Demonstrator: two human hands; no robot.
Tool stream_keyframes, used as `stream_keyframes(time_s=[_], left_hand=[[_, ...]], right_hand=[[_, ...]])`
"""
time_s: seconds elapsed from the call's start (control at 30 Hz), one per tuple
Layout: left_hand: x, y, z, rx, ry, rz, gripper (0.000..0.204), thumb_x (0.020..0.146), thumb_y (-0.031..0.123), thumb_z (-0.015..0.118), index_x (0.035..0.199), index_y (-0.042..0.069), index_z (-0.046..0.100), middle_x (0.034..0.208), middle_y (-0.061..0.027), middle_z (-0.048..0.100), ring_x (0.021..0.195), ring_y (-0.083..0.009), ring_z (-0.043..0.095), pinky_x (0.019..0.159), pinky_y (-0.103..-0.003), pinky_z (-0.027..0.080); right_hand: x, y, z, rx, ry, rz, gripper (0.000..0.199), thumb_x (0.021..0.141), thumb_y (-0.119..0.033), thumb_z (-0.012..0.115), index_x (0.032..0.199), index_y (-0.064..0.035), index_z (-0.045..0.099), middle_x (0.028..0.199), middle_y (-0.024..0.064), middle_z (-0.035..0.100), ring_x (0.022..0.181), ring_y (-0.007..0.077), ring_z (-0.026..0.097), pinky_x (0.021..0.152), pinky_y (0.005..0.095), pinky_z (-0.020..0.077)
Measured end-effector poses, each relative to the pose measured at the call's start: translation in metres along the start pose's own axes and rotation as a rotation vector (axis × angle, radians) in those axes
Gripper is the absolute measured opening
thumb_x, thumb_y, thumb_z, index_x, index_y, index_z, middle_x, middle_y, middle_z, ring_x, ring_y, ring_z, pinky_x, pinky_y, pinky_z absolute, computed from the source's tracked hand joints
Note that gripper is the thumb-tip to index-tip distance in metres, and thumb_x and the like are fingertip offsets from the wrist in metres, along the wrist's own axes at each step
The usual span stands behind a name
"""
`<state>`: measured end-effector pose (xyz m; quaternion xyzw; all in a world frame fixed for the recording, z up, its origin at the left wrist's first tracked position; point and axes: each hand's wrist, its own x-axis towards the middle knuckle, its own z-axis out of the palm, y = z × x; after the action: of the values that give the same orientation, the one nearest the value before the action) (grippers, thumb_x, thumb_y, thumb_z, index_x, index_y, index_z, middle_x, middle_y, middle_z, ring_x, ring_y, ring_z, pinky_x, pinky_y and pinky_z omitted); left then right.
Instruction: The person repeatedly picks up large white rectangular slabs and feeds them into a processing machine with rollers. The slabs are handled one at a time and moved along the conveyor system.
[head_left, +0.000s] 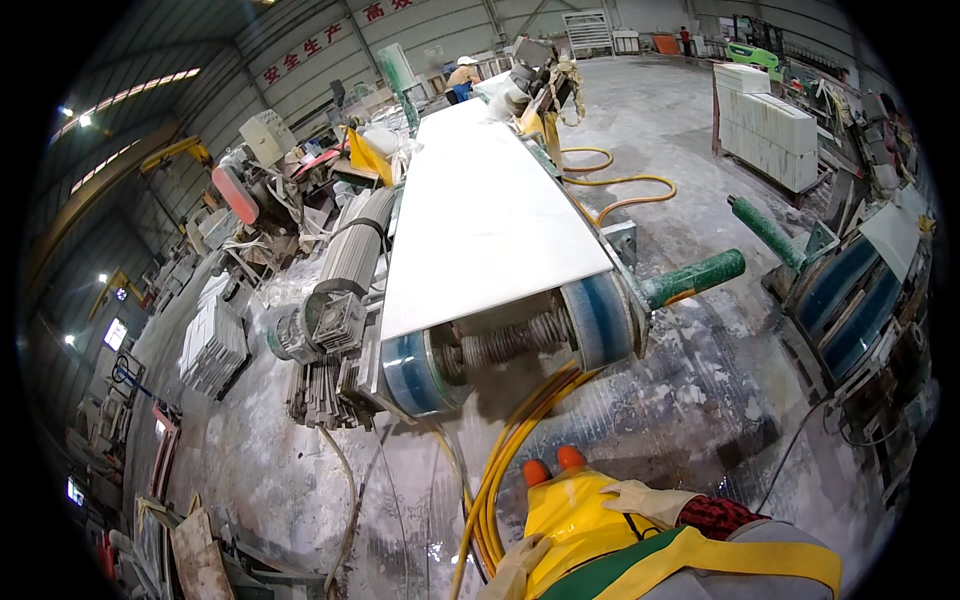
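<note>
Yellow apron: at five o'clock in the view, smooth and glossy like wet plastic, under the hands.
Right hand (640,500): at five o'clock, in a pale cream glove, fingers loosely extended on the yellow apron (570,500); I cannot tell whether it pinches the surface.
Left hand (525,560): near six o'clock, partly cut off by the lower edge, at the apron's side; its grip cannot be told.
Sleeve (715,514): at five o'clock, red and black patterned fabric.
Boots (570,458): near five o'clock, two rounded orange toes.
Hoses (500,460): at six o'clock, smooth yellow curves bundled together.
White slab (490,220): from the centre toward twelve, flat, smooth, straight-edged.
Belts (598,320): below the slab's near end, blue, wrapped over round drums.
Green cylinder (700,278): at three o'clock, scuffed paint.
Motor (335,320): at nine o'clock, ribbed grey metal.
</note>
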<state>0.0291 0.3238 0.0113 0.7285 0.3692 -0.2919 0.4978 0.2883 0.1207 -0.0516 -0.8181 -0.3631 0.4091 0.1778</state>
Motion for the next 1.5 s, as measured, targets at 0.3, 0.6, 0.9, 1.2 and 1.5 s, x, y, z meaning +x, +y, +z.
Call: stream_keyframes(time_s=[0.3,0.6,0.9,1.2,1.5], left_hand=[[-0.004,0.002,0.0,-0.038,0.01,0.011,0.076,0.098,0.065,0.05,0.153,0.013,0.053,0.152,-0.0115,0.058,0.142,-0.0271,0.052,0.118,-0.036,0.037],[0.005,-0.011,0.004,-0.004,0.03,0.073,0.075,0.098,0.062,0.052,0.152,0.01,0.053,0.151,-0.0134,0.059,0.14,-0.027,0.053,0.117,-0.034,0.037],[0.003,-0.007,0.004,0.013,0.034,0.013,0.075,0.098,0.065,0.049,0.153,0.014,0.053,0.153,-0.0091,0.057,0.142,-0.0259,0.052,0.118,-0.036,0.036],[-0.003,-0.002,0.001,-0.046,0.02,0.069,0.079,0.097,0.062,0.053,0.153,0.006,0.051,0.152,-0.0172,0.057,0.142,-0.0299,0.052,0.117,-0.038,0.037],[-0.003,-0.002,0.0,0.014,0.012,0.035,0.076,0.098,0.065,0.049,0.153,0.013,0.053,0.152,-0.0099,0.058,0.141,-0.0251,0.053,0.118,-0.035,0.036]], right_hand=[[-0.009,-0.01,-0.008,0.017,-0.01,0.011,0.062,0.091,-0.056,0.06,0.145,-0.0268,0.061,0.144,0.022,0.061,0.132,0.042,0.058,0.115,0.047,0.0435],[-0.004,-0.001,-0.001,0.037,0.011,-0.008,0.062,0.091,-0.055,0.061,0.146,-0.0265,0.06,0.143,0.0236,0.062,0.13,0.0433,0.059,0.113,0.048,0.0448],[-0.006,-0.004,-0.003,0.038,0.021,-0.003,0.061,0.091,-0.052,0.065,0.144,-0.0212,0.063,0.139,0.0245,0.064,0.13,0.0435,0.06,0.113,0.0466,0.0455],[-0.011,-0.013,-0.009,0.034,0.005,0.041,0.062,0.091,-0.053,0.064,0.145,-0.0219,0.062,0.142,0.0241,0.063,0.131,0.0434,0.059,0.114,0.0474,0.0446],[-0.007,-0.007,-0.005,0.046,0.014,0.0,0.061,0.091,-0.052,0.064,0.145,-0.0222,0.062,0.143,0.0239,0.062,0.132,0.0437,0.058,0.114,0.0468,0.0443]])
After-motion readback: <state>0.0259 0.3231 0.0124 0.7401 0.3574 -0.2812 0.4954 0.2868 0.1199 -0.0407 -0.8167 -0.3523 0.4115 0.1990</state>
